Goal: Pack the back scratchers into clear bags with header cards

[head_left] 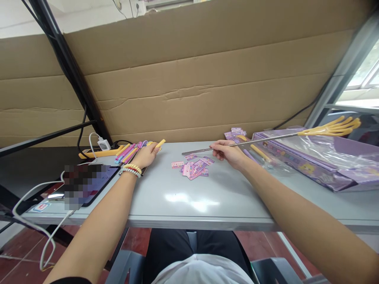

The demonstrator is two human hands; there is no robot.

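My right hand [227, 153] is closed around the thin metal rod of a back scratcher [274, 137]. Its yellow hand-shaped head [331, 127] points to the right, over the purple box. At the left, my left hand [145, 156] is closed on a yellow stick-like handle [161, 143] whose other end is hidden by the fingers. Beside that hand lies a bundle of pink, blue, yellow and purple handles [126, 153]. Between my hands, small pink and purple printed cards [194, 167] lie in a loose pile on the grey table [166, 209].
On the right sit an open purple box [322, 157] with clear plastic wrap and a bagged yellow handle [260, 152]. More cards [235, 133] lie at the back. At left are a tablet [102, 183], white cables [28, 189] and a yellow power strip [102, 153]. Cardboard [177, 79] rises behind.
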